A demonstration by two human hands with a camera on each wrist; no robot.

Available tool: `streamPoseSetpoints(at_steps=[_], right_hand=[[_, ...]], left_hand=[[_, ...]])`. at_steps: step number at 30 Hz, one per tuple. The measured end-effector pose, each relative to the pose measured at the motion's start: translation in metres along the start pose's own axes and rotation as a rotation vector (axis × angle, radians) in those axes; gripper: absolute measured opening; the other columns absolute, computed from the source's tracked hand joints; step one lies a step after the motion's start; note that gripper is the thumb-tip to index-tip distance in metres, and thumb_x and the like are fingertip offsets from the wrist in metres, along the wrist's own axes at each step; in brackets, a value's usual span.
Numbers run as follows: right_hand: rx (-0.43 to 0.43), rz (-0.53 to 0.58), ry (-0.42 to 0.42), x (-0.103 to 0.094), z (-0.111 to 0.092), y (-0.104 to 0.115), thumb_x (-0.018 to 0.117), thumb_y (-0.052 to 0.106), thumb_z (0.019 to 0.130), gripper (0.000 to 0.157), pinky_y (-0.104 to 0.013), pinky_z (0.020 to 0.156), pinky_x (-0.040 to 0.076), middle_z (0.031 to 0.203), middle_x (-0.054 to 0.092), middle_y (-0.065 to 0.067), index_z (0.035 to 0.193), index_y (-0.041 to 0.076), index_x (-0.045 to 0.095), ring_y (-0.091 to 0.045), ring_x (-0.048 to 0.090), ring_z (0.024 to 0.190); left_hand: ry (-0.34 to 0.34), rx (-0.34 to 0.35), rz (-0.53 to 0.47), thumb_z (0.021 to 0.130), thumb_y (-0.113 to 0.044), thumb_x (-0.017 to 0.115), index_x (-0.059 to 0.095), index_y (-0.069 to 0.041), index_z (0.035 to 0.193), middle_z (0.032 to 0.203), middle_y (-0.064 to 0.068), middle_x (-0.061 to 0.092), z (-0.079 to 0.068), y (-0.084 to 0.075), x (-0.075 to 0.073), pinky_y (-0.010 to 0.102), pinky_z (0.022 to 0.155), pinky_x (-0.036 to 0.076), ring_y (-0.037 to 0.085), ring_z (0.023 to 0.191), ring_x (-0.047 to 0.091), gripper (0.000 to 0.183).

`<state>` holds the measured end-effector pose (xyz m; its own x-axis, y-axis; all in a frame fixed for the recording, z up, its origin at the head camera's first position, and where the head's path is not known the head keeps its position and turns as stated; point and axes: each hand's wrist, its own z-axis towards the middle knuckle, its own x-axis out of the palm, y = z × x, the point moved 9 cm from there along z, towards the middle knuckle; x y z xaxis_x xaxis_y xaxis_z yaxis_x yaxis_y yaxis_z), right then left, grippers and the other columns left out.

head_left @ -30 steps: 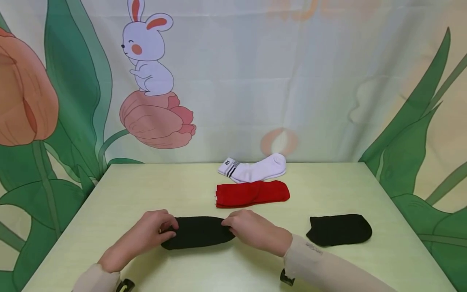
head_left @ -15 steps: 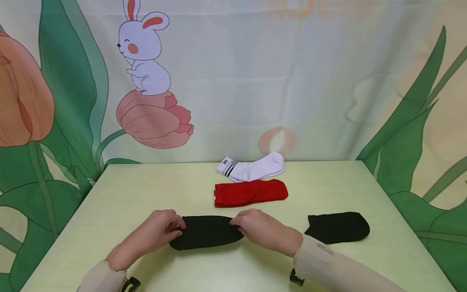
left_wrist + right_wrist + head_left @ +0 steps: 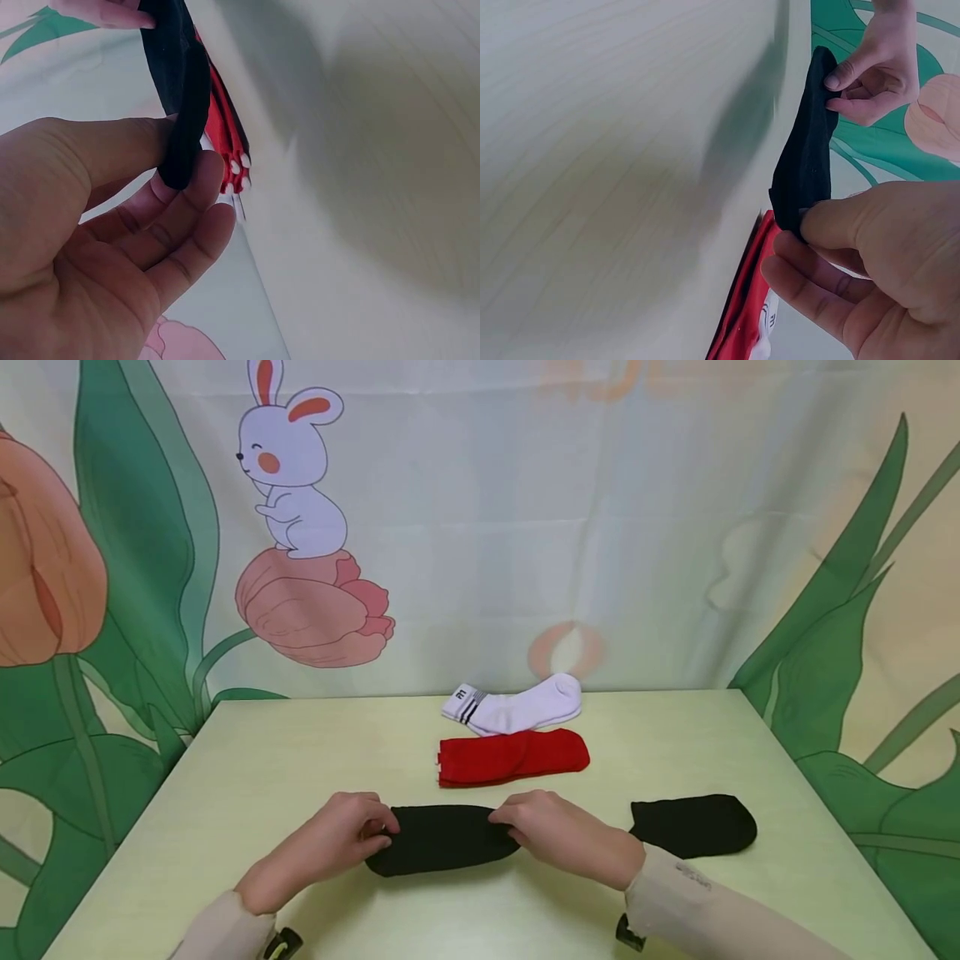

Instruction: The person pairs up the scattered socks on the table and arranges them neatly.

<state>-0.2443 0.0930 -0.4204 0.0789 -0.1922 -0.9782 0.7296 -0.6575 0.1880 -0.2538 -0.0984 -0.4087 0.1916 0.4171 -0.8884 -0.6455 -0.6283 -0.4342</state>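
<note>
A black sock (image 3: pixel 446 842) is stretched between my two hands, raised over the table with its shadow below. My left hand (image 3: pixel 352 831) pinches its left end between thumb and fingers; in the left wrist view the sock's end (image 3: pixel 184 127) is folded into a narrow strip in that pinch. At the other end my right hand (image 3: pixel 566 835) pinches the upper corner, thumb on one face and fingers on the other, as the right wrist view shows. A second black sock (image 3: pixel 697 827) lies flat on the table, just past my right wrist.
Behind the held sock lies a pair of red socks (image 3: pixel 513 758), folded flat. White socks with dark stripes (image 3: pixel 517 708) lie behind those, near the back edge of the pale table (image 3: pixel 300 752). A printed curtain (image 3: pixel 480 527) hangs behind the table.
Both hands have moved a little to the right in the head view with the black sock between them, keeping the same pinch. The other socks have stayed on the table.
</note>
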Motion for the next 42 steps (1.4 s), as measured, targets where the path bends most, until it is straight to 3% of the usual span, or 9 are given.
streamPoseSetpoints(at_steps=[7, 17, 24, 42], right_hand=[[0.014, 0.016, 0.009, -0.003, -0.008, -0.007, 0.075, 0.006, 0.084, 0.033, -0.029, 0.087, 0.053, 0.109, 0.07, -0.004, 0.117, 0.009, 0.071, -0.016, 0.067, 0.099], [0.017, 0.041, 0.004, -0.007, -0.02, -0.017, 0.073, 0.003, 0.085, 0.033, -0.029, 0.086, 0.054, 0.109, 0.07, -0.003, 0.117, 0.008, 0.07, -0.016, 0.067, 0.098], [0.032, 0.05, 0.005, -0.01, -0.027, -0.022, 0.073, 0.003, 0.084, 0.034, -0.031, 0.086, 0.054, 0.11, 0.07, -0.003, 0.117, 0.008, 0.07, -0.017, 0.067, 0.1], [0.069, 0.051, -0.019, -0.006, -0.051, -0.043, 0.074, 0.001, 0.083, 0.033, -0.033, 0.085, 0.055, 0.109, 0.07, -0.003, 0.116, 0.007, 0.07, -0.018, 0.067, 0.099]], left_hand=[[0.047, -0.016, -0.023, 0.081, -0.004, 0.077, 0.074, -0.008, 0.09, 0.074, -0.011, 0.054, 0.008, -0.005, 0.006, 0.021, 0.059, 0.045, 0.005, 0.064, 0.046, 0.011], [0.049, 0.024, -0.024, 0.081, -0.004, 0.077, 0.074, -0.008, 0.091, 0.074, -0.009, 0.055, 0.016, -0.018, 0.01, 0.021, 0.06, 0.046, 0.004, 0.064, 0.046, 0.011], [0.082, -0.005, -0.039, 0.081, -0.004, 0.077, 0.075, -0.008, 0.093, 0.076, -0.008, 0.057, 0.022, -0.02, 0.016, 0.021, 0.06, 0.047, 0.007, 0.065, 0.049, 0.013], [0.096, 0.048, -0.058, 0.082, -0.004, 0.077, 0.075, -0.006, 0.097, 0.08, -0.004, 0.061, 0.039, -0.035, 0.035, 0.019, 0.063, 0.048, 0.008, 0.068, 0.053, 0.015]])
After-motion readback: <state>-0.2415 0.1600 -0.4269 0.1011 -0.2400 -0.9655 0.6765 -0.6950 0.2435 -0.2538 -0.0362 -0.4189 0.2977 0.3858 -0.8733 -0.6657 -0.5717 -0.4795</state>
